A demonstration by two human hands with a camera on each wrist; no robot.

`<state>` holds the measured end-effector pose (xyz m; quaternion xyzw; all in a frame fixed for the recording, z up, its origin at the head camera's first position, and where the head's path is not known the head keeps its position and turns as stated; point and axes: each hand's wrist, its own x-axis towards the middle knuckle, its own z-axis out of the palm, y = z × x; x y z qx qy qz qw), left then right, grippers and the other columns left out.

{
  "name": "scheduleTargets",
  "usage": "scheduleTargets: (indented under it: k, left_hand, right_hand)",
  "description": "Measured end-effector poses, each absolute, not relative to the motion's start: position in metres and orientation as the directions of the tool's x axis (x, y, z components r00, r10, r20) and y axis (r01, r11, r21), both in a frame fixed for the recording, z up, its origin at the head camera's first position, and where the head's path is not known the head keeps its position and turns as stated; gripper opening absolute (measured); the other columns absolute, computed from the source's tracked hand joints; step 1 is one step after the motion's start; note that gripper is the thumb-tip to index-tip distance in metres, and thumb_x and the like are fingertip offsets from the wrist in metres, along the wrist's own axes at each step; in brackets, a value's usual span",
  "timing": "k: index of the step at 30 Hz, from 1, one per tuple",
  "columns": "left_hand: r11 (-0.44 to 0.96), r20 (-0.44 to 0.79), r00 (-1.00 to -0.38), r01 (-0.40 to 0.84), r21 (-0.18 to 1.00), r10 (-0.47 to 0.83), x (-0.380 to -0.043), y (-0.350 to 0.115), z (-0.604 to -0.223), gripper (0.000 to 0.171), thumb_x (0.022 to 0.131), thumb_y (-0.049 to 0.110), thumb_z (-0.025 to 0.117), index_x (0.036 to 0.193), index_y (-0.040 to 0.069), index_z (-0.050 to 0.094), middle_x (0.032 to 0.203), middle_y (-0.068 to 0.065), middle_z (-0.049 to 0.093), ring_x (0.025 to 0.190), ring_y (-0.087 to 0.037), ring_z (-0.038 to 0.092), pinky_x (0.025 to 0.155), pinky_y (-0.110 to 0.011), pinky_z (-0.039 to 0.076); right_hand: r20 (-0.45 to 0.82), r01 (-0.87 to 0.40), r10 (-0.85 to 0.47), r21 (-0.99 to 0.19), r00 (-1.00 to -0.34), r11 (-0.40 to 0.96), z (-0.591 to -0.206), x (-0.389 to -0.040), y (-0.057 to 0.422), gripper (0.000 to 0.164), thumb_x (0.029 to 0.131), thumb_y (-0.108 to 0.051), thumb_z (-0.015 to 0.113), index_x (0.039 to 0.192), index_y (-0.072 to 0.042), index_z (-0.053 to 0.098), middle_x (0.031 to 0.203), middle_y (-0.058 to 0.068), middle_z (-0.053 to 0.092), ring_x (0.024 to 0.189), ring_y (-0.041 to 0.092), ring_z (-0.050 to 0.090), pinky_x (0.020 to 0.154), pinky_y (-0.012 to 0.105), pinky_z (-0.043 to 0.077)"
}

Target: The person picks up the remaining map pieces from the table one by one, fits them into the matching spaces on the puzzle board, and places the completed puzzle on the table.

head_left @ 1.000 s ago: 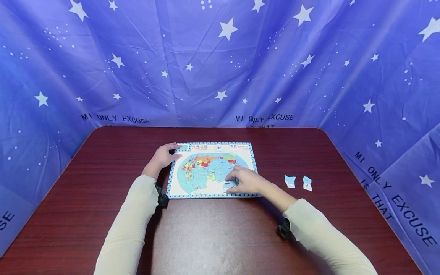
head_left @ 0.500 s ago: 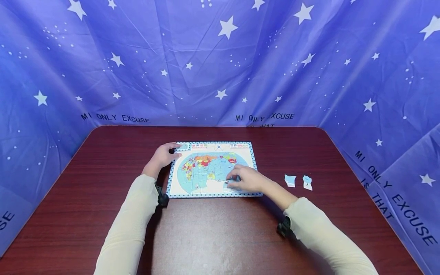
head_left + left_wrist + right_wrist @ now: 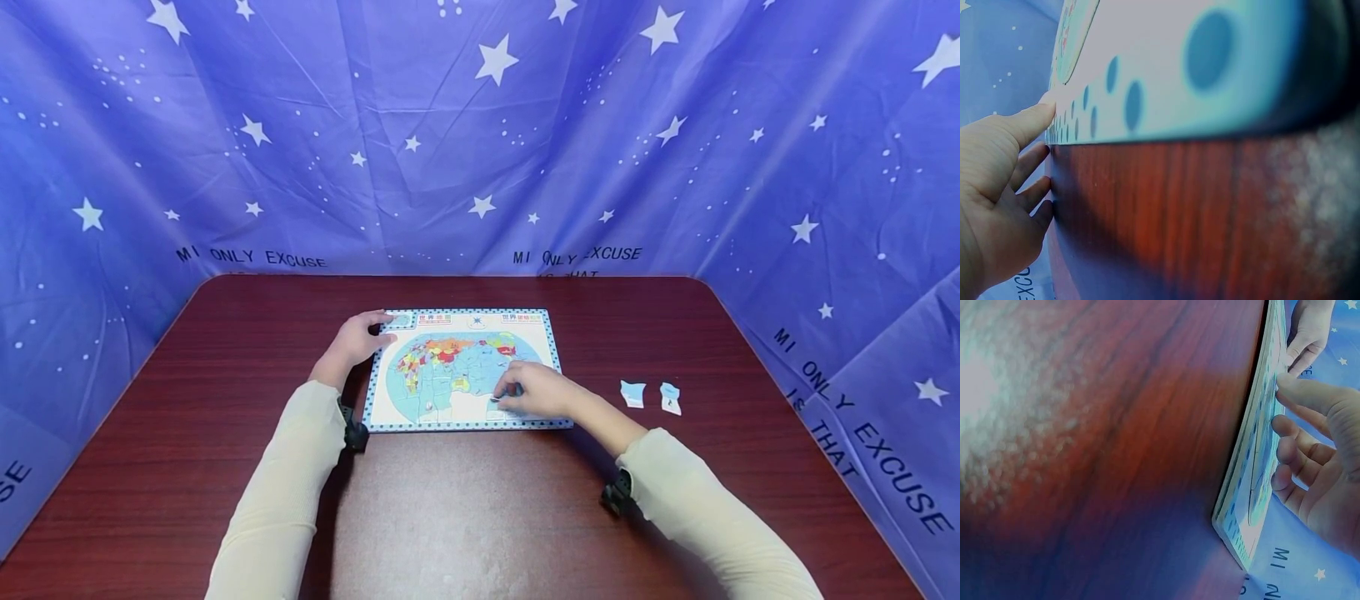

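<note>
A world map jigsaw puzzle (image 3: 435,402) lies on the table in a white board with a blue dotted border, with a white unfilled gap in its lower middle. My left hand (image 3: 356,340) rests at the board's upper left corner; in the left wrist view its thumb (image 3: 1035,122) is on top and its other fingers reach along the side edge. My right hand (image 3: 538,392) is over the lower right of the map. Thumb and forefinger pinch a puzzle piece (image 3: 492,406) beside the gap, mostly hidden under the hand. Its curled fingers (image 3: 1288,450) are close over the board's surface.
Two loose puzzle pieces, one pale blue and white (image 3: 633,394) and one with a small dark mark (image 3: 671,399), lie on the table right of the board. The dark red wooden table (image 3: 450,517) meets a blue star-printed curtain (image 3: 420,183) behind.
My right thumb has drawn closer to the forefinger at the puzzle piece, and the hand has barely shifted otherwise. My left hand, the board and the loose pieces stay in place.
</note>
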<state>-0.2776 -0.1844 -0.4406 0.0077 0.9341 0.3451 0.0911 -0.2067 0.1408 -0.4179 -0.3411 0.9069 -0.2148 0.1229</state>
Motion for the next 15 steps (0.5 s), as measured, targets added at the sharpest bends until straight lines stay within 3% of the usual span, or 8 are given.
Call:
scheduleTargets:
  k: [15]
  left_hand:
    - [0.759, -0.171, -0.982, -0.053, 0.648, 0.078, -0.2781, -0.1844, -0.4406, 0.049, 0.094, 0.024, 0.056, 0.140, 0.012, 0.045, 0.155, -0.009, 0.027, 0.144, -0.034, 0.017, 0.113, -0.051, 0.026]
  right_hand:
    - [-0.095, -0.620, -0.719, -0.438, -0.688, 0.651, -0.4166, -0.2046, 0.1329, 0.025, 0.082, -0.033, 0.071, 0.103, -0.020, 0.073, 0.088, -0.003, 0.056, 0.080, 0.009, 0.051, 0.068, 0.022, 0.042]
